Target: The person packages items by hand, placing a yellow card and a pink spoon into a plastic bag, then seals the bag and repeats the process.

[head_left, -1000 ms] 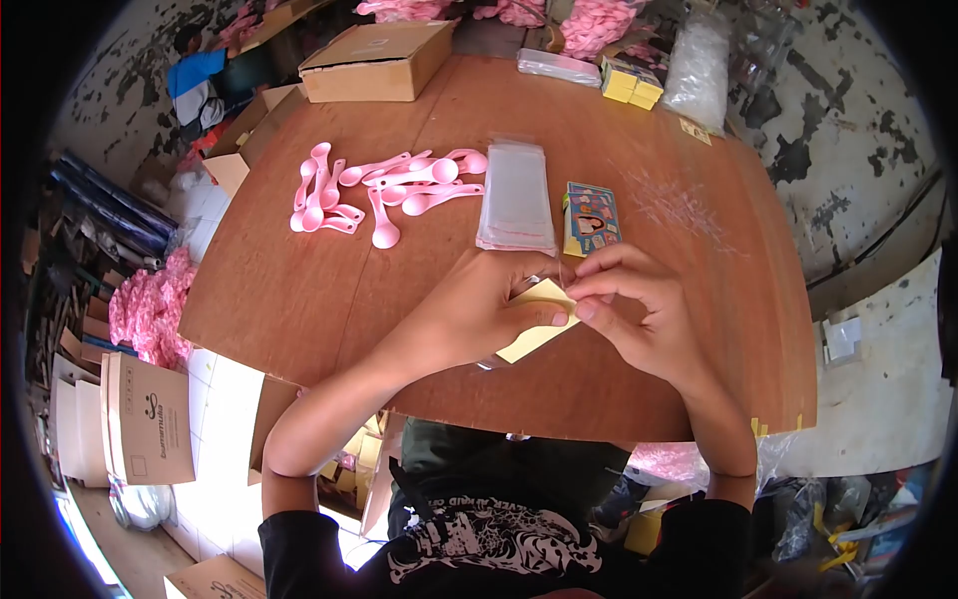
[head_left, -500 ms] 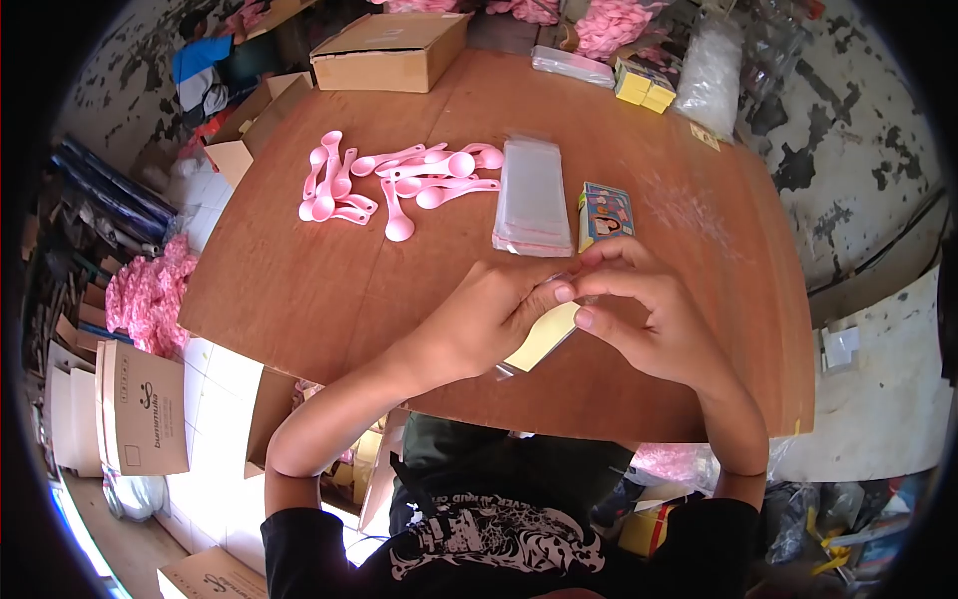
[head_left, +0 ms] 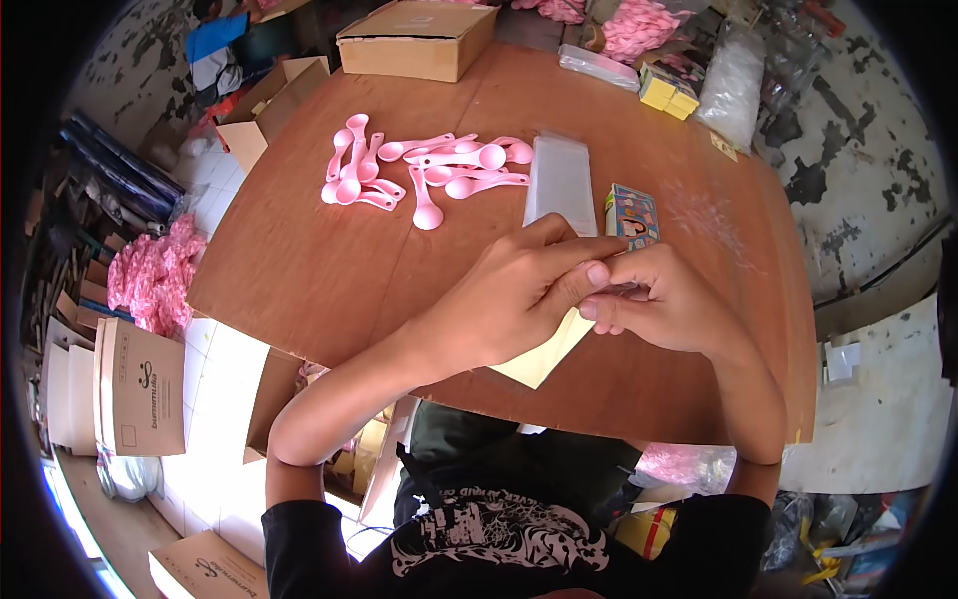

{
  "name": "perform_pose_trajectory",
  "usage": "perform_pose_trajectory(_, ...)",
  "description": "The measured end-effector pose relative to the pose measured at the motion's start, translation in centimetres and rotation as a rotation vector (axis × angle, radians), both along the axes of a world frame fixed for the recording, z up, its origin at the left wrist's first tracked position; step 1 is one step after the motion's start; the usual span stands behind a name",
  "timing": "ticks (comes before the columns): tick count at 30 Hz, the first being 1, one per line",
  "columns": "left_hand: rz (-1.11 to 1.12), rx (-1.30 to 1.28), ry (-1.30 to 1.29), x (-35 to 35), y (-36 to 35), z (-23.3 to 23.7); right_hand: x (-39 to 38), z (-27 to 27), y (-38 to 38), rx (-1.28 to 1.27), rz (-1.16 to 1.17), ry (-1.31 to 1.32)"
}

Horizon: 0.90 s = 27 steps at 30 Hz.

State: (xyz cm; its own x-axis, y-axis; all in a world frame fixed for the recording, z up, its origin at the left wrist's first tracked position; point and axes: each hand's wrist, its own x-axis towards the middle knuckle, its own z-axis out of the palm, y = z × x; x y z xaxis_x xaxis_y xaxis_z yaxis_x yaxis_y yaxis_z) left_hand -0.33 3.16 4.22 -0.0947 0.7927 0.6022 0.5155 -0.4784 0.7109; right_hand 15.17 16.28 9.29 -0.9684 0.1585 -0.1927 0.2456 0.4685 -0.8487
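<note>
Pinching of a yellow card (head_left: 544, 357) is recorded: the fingers of the left hand (head_left: 509, 299) and right hand (head_left: 671, 304) are pressed together on its upper edge, just above the worktop (head_left: 329, 270) near its front edge. Packing is judged barely begun, as pink spoons (head_left: 429, 175) lie loose beside a stack of clear sleeves (head_left: 561, 180). Print on the floor carton (head_left: 150, 389) is noted but cannot be read.

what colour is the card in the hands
The card is pale yellow, clearest in the head view.
</note>
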Motion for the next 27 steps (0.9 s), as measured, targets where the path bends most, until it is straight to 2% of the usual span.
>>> perform_pose_trajectory(3,0.002,-0.095,0.012,-0.2,-0.5,0.5,-0.5,-0.5,-0.5,-0.097,0.011,0.037)
perform_pose_trajectory(5,0.003,-0.117,0.063,-0.4,-0.6,0.5,-0.8,-1.9,-0.6,0.079,0.161,0.255)
perform_pose_trajectory(7,0.003,-0.14,0.114,-0.5,-0.9,0.6,-1.0,-1.3,-0.5,0.116,0.152,0.163)
perform_pose_trajectory(9,0.027,-0.068,0.014,-0.4,-1.6,0.6,-1.6,-1.2,-0.1,0.153,0.144,0.072)
perform_pose_trajectory(11,0.032,-0.12,-0.058,-1.0,-2.5,-0.2,-2.7,-1.5,0.7,-0.153,0.125,0.234)
perform_pose_trajectory(13,0.034,-0.174,-0.127,-1.3,-3.6,-1.1,-4.6,-1.2,2.9,-0.032,0.146,0.28)
perform_pose_trajectory(15,0.157,-0.322,-0.147,-1.1,-4.7,-2.1,-7.7,-2.2,4.5,0.077,0.011,0.281)
perform_pose_trajectory(17,0.17,-0.393,-0.171,-0.9,-5.1,-3.6,-12.6,-5.1,7.7,0.483,0.061,0.456)
perform_pose_trajectory(18,0.173,-0.44,-0.21,-0.7,-5.3,-3.8,-14.5,-5.8,8.1,0.481,0.066,0.462)
perform_pose_trajectory(20,0.179,-0.498,-0.252,-0.5,-5.7,-3.7,-17.7,-6.8,8.1,0.802,0.004,0.599)
perform_pose_trajectory(21,0.185,-0.5,-0.247,-0.5,-5.8,-3.9,-18.8,-7.3,8.0,0.799,0.005,0.606)
perform_pose_trajectory(23,0.173,-0.423,-0.312,-0.7,-5.8,-4.8,-20.7,-7.9,7.4,1.2,0.07,0.476)
perform_pose_trajectory(24,0.177,-0.429,-0.31,-0.8,-5.7,-5.2,-21.5,-8.3,7.2,1.296,0.081,0.308)
perform_pose_trajectory(25,0.186,-0.384,-0.306,-0.7,-5.7,-5.5,-21.6,-8.5,7.1,1.288,0.081,0.309)
perform_pose_trajectory(27,0.195,-0.344,-0.301,-0.9,-5.8,-5.7,-21.4,-8.8,7.0,1.436,0.119,0.318)
